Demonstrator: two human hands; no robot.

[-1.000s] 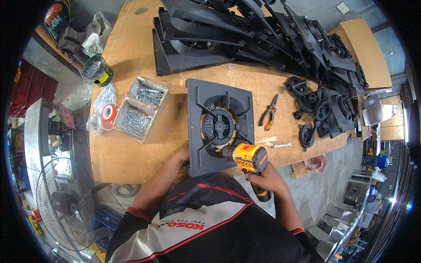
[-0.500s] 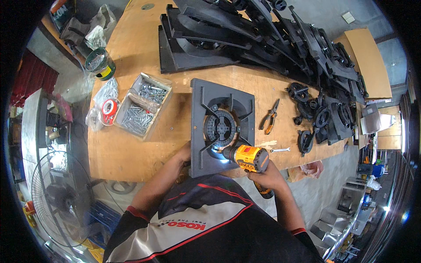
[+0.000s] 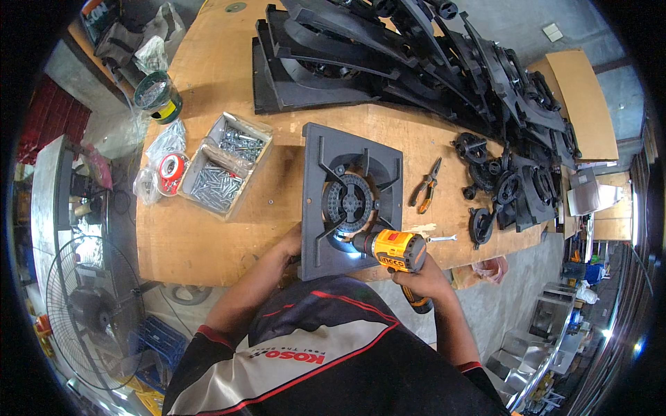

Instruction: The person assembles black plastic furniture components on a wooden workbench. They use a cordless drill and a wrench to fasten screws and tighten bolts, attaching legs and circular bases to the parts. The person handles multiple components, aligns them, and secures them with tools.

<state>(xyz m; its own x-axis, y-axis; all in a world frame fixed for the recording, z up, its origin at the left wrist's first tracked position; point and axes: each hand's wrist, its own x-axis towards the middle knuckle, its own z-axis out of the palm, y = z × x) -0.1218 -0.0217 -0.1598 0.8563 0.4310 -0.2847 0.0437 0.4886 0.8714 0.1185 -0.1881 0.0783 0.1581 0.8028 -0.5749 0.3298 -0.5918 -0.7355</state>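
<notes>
1. Burner panel (image 3: 317, 229), black, over the near edge of the wooden table (image 3: 208, 256), against the shirt front.
2. Around it, left: two-compartment screw box (image 3: 251, 179), red tape roll (image 3: 171, 173), green tub (image 3: 158, 98). Right: pliers (image 3: 426, 197), wrench (image 3: 442, 238), loose black burner parts (image 3: 512, 186). Far side: pile of black panels (image 3: 333, 66).
3. In the way: yellow drill (image 3: 397, 248) covers the panel's near right corner. Its light falls on the panel just below the burner ring (image 3: 349, 202); can't tell if the bit touches anything.
4. Panel sits between the hands. Left hand (image 3: 294, 241) is at its near left edge, fingers hidden behind; can't tell if they grip. Right hand (image 3: 420, 279) is wrapped round the drill handle, off the panel's right side. Hands are apart.
5. Panel face up toward the head, tilted, left edge looks higher. Long axis runs from the torso straight out across the table; near end at the shirt, far end toward the pile. Drill nose points left.
</notes>
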